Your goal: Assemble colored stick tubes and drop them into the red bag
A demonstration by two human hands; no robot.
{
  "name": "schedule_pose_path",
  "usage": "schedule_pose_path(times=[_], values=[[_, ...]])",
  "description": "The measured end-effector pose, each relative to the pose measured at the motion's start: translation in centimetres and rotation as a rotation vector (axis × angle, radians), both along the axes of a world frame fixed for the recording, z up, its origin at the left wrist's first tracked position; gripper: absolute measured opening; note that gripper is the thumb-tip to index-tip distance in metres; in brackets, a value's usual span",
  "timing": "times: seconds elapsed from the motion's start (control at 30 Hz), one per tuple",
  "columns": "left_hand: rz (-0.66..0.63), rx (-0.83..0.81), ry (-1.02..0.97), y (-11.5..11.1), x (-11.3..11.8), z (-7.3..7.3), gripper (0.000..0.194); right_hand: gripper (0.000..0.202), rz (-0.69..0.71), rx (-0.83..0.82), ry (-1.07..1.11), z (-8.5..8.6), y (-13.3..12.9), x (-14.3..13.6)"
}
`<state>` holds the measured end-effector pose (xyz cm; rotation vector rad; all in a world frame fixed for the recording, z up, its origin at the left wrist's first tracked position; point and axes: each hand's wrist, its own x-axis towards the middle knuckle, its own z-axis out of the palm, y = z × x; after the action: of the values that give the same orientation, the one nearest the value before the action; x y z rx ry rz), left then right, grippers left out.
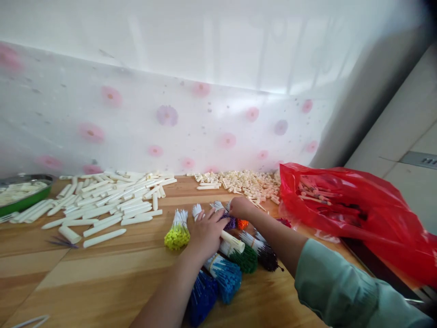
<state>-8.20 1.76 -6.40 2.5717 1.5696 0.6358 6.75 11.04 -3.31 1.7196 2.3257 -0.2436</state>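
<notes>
My left hand (209, 232) is curled over the bundles, with a cream pen barrel (233, 241) held under its palm, the barrel's wide end pointing at me. My right hand (241, 208) is closed in a pinch among the white ends of the far bundles; what lies in its fingertips is hidden. Around them lie bundles of thin pen refills with white ends: yellow (177, 232), dark blue (203, 296), light blue (225, 278), green (244, 258), black (266, 255), purple (230, 223) and orange (242, 224).
Many loose cream barrels (109, 200) are piled at the left, beside a green-rimmed tray (27, 200). A heap of small cream parts (246, 182) lies against the flowered plastic sheet (198, 123). A red plastic bag (358, 205) with more parts stands open at the right.
</notes>
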Motion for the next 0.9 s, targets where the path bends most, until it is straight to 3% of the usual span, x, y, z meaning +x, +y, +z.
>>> schedule_pose_path(times=[0.27,0.57,0.77,0.9], values=[[0.013,-0.065,0.065,-0.1,1.4,-0.4,0.038,0.027,0.007,0.013,-0.051,0.2,-1.7,-0.4],[0.044,-0.071,0.090,-0.2,1.3,-0.3,0.039,0.025,-0.004,0.158,0.026,-0.3,-4.8,2.4],[0.023,-0.058,0.096,-0.4,1.3,-0.1,0.037,0.026,0.001,0.212,0.076,-1.6,-3.9,2.4],[0.014,-0.059,0.096,-0.4,1.2,-0.1,0.039,0.026,0.059,0.223,0.094,-1.6,-3.3,1.9]])
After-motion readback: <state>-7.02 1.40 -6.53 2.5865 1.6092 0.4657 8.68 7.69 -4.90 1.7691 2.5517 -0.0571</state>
